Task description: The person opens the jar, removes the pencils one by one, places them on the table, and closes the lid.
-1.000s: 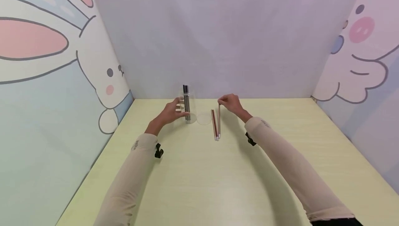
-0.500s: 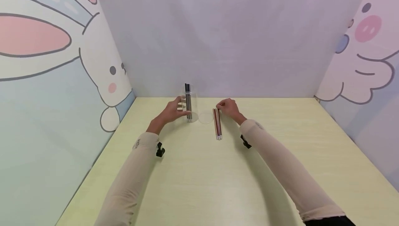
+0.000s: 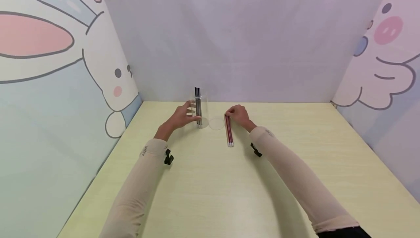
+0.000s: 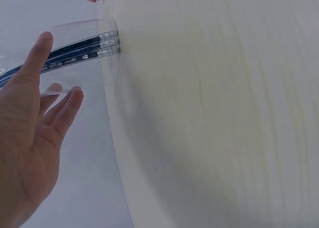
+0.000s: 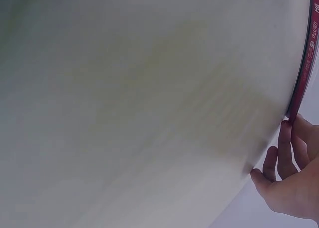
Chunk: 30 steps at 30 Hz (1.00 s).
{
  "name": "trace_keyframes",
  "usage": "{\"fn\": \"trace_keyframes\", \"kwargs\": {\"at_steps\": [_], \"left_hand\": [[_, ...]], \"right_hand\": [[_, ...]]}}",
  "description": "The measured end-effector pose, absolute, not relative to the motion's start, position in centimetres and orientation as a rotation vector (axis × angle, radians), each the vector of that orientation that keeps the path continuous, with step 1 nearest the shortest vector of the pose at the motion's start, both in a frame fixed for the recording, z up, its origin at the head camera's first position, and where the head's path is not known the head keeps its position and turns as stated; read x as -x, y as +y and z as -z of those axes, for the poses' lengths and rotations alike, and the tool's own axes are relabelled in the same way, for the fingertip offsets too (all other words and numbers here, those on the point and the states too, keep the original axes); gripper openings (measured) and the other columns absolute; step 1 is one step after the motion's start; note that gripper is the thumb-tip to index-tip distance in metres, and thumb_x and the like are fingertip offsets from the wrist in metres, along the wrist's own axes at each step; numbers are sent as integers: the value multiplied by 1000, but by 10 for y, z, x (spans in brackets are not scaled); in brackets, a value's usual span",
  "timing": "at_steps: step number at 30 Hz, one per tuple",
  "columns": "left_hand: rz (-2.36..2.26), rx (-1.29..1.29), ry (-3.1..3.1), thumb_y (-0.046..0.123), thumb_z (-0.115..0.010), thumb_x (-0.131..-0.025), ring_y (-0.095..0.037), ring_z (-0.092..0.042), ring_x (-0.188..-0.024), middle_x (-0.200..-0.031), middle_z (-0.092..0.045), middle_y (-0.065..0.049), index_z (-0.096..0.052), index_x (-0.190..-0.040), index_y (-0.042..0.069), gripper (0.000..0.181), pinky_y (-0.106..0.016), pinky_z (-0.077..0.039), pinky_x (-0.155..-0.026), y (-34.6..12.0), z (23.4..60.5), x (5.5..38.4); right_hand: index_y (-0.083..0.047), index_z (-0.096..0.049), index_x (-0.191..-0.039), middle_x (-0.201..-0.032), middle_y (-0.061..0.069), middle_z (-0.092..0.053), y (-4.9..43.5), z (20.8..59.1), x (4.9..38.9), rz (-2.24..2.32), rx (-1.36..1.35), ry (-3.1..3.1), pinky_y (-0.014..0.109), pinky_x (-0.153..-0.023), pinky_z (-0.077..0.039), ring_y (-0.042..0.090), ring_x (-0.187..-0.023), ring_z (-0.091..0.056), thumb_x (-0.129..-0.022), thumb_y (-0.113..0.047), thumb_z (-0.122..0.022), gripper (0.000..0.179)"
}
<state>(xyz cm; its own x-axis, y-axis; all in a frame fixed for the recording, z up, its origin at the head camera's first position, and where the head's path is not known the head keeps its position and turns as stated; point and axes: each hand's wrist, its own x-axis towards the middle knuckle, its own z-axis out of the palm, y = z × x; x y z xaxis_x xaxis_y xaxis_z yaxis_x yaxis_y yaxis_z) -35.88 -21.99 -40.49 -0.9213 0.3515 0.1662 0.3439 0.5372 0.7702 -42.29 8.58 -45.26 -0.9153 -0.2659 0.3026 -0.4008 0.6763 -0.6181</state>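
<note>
My left hand (image 3: 179,117) holds an upright clear plastic cylinder (image 3: 205,103), fingers on one side and thumb on the other. Inside it stand several dark pencils (image 3: 198,106), their silver-banded ends down at its base, as the left wrist view also shows on the pencils (image 4: 82,51). To the right, my right hand (image 3: 238,115) pinches the far end of a red pencil (image 5: 303,71) between thumb and fingertips. That red pencil lies in a small row of pencils (image 3: 229,134) on the table, side by side, silver ends toward me.
A flat clear round piece (image 3: 216,123) lies on the table between the cylinder and the row of pencils. The pale wooden table (image 3: 210,187) ends at a plain back wall (image 3: 236,41), with cartoon-printed walls on both sides.
My right hand has lowered a red pencil onto the table and shifted slightly left, bringing it against the other pencils. My left hand stays at the cylinder.
</note>
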Motion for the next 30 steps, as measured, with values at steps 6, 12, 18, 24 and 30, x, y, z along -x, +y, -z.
{"fn": "trace_keyframes", "kwargs": {"at_steps": [6,12,18,24,30], "left_hand": [[-1374,-632,2748,26,-82,-93,-39,-52,-139,-158,-40,-20,-31,-159,5,86,-41,-54,-109,-220,404,358],[-1387,-616,2735,26,-82,-93,-39,-52,-139,-158,-40,-19,-31,-158,6,85,-42,-54,-110,-220,404,358],[-1378,-610,2740,26,-82,-93,-40,-51,-139,-158,-40,-20,-30,-159,6,86,-43,-54,-109,-221,405,358],[-1377,-625,2738,26,-82,-93,-40,-52,-139,-156,-41,-23,-31,-158,5,86,-43,-54,-109,-221,404,356],[-1362,-629,2740,25,-81,-94,-40,-51,-139,-158,-39,-22,-30,-159,6,85,-42,-53,-110,-221,403,356]], "right_hand": [[1,-80,-107,-106,16,-78,79,442,407,-1031,-477,-2749,45,-87,-61,32,-101,-72,-98,-14,-74,18],[2,-79,-109,-109,17,-77,76,439,400,-1002,-451,-2761,46,-90,-60,33,-103,-71,-100,-14,-73,20],[3,-79,-109,-110,18,-77,76,439,399,-1011,-454,-2767,47,-92,-60,33,-104,-71,-100,-14,-73,20],[2,-79,-110,-111,18,-76,77,440,399,-1024,-444,-2775,46,-92,-60,33,-104,-71,-100,-15,-72,21],[1,-79,-110,-111,17,-77,78,438,399,-1040,-456,-2773,45,-90,-61,32,-103,-72,-100,-15,-73,21]]}}
